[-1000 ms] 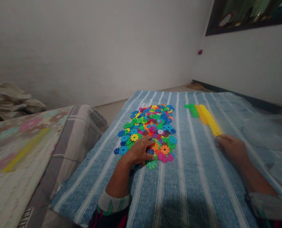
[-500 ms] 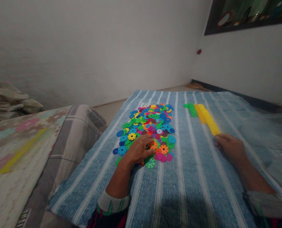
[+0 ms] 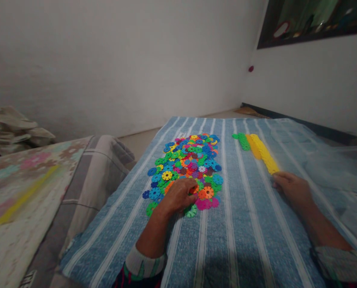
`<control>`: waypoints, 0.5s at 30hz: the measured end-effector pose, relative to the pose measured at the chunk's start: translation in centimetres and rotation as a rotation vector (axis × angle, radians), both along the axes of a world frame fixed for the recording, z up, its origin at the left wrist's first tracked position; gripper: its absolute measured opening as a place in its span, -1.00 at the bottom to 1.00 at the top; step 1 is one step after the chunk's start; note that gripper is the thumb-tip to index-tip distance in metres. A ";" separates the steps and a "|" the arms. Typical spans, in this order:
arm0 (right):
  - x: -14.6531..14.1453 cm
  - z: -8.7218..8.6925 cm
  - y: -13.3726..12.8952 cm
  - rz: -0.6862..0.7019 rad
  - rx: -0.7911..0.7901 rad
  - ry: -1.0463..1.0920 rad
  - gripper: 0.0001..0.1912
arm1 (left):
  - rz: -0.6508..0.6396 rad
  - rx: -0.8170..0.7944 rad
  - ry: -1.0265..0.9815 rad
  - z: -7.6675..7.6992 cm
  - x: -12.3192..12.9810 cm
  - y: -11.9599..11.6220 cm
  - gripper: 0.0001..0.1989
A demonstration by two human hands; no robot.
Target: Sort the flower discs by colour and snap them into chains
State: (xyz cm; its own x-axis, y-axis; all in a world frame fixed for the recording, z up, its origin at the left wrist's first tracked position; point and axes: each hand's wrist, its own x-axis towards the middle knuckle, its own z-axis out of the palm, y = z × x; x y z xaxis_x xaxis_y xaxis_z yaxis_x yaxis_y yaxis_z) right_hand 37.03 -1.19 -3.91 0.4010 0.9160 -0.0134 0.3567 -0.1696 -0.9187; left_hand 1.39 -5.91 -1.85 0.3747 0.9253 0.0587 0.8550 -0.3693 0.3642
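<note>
- Left hand (image 3: 178, 195) bent over the near part of the disc pile (image 3: 193, 160), thumb and fingers a narrow gap apart; cannot tell whether they hold a disc
- Right hand (image 3: 292, 188) with fingers pinched on the near end of the yellow row (image 3: 265, 154)
- Orange row (image 3: 253, 147) beside it, then the green row (image 3: 243, 142)
- Pile and rows on the striped cloth (image 3: 130, 208)

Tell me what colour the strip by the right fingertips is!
The strip is bright yellow, clearest in the head view.

The left grip (image 3: 181, 195) curls over piled discs (image 3: 193, 160), perhaps holding one; the right grip (image 3: 293, 191) pinches a yellow strip (image 3: 264, 154).
</note>
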 end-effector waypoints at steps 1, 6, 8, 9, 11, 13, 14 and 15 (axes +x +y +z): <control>0.0 0.0 0.0 -0.002 0.001 0.005 -0.71 | 0.007 0.001 0.020 0.1 0.1 0.0 -0.98; 0.0 0.0 0.0 0.014 0.006 0.005 -0.71 | 0.045 0.020 0.077 0.2 0.1 0.2 -0.93; 0.0 -0.1 0.1 0.017 0.003 0.009 -0.71 | 0.065 0.044 0.064 -0.1 0.2 0.3 -0.93; 0.0 -0.1 0.1 0.016 0.001 0.013 -0.71 | 0.071 0.067 0.044 -0.3 0.3 0.3 -0.90; -0.1 -0.1 0.1 0.014 0.001 0.018 -0.71 | 0.062 0.126 -0.016 -0.8 0.7 0.5 -0.82; -0.1 -0.1 0.1 0.015 0.006 0.015 -0.72 | 0.002 0.155 -0.063 -1.1 1.5 0.6 -0.73; -0.1 -0.2 0.1 0.017 0.010 0.012 -0.71 | -0.036 0.148 -0.069 -1.2 1.9 0.7 -0.69; -0.1 -0.2 0.1 0.021 0.013 0.010 -0.71 | -0.072 0.126 -0.063 -1.3 2.3 0.7 -0.66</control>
